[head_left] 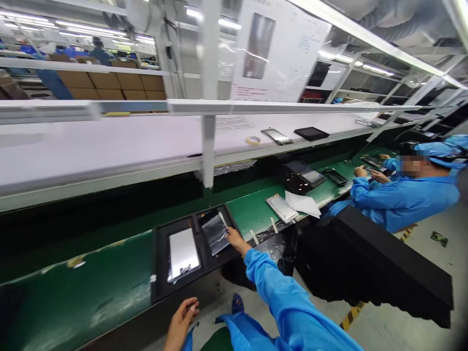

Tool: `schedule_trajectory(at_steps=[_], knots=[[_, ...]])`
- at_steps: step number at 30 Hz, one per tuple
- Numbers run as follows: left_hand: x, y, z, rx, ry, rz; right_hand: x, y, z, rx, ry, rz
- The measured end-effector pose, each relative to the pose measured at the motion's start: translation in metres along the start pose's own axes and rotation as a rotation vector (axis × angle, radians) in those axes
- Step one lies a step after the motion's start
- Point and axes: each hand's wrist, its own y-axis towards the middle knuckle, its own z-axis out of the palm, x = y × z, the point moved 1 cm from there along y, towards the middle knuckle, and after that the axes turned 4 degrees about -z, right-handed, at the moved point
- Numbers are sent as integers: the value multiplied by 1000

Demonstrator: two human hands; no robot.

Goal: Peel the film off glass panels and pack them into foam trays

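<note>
As I watch from my remote station, a green conveyor belt (91, 278) runs across the view, carrying a black tray (161, 263) with two bays. Left bay: a silver panel (184, 253). Right bay: a dark glossy panel (215, 233) — the right hand (236, 240) reaches it, fingers pressed together, tips at its lower edge; any pinch unclear — the left hand (182, 321) loosely curled, empty, beside the belt's edge.

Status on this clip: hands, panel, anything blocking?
Right hand at the dark screen panel in a black tray. Left hand low, empty. Silver panel alongside, not blocking.
</note>
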Motion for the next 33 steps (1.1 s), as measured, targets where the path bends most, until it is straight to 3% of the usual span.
schedule_trajectory(at_steps=[4, 7, 10, 13, 17, 21, 25, 30, 33], knots=[[-4, 24, 52, -71, -18, -32, -10, -5, -5, 91, -154, -1], [-25, 33, 82, -103, 35, 10, -16, -14, -13, 206, -273, -92], [-51, 40, 113, -105, 76, 82, -30, -19, -42, 234, -319, -198], [-74, 53, 152, -32, 116, 153, -59, -16, -104, 34, -198, -208], [-100, 81, 226, 131, 119, 204, -107, 0, -237, -400, 81, -23], [-130, 125, 331, 275, 34, 199, -146, 37, -384, -776, 414, 189], [-161, 192, 467, 304, -163, 117, -190, 103, -507, -844, 485, 244], [-193, 302, 667, 216, -403, 17, -266, 216, -630, -815, 544, 307], [-208, 370, 769, 100, -443, 1, -304, 277, -675, -790, 604, 351]])
